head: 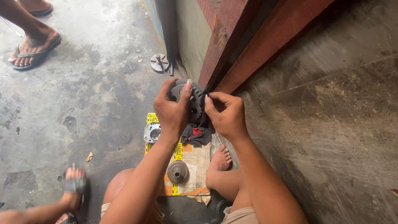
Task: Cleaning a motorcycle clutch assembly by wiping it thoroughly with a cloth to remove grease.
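My left hand (pixel 174 110) grips a round toothed metal gear (pixel 194 99) with holes in its face, held upright in front of me. My right hand (pixel 224 114) presses a dark rag (pixel 197 135) against the gear's right edge; the rag hangs down below both hands. Beneath the hands a flattened piece of cardboard (pixel 195 159) lies on the concrete floor. On it sit a round metal hub (pixel 178 171) and a pale metal casing part (pixel 152 133). My bare foot (pixel 219 162) rests at the cardboard's right edge.
A red-brown wooden frame (pixel 232 41) rises just behind the gear. A small metal disc (pixel 159 62) lies on the floor near it. Another person's sandalled feet (pixel 35 47) stand at the top left. Another person's hand (pixel 74 186) holds something at the bottom left.
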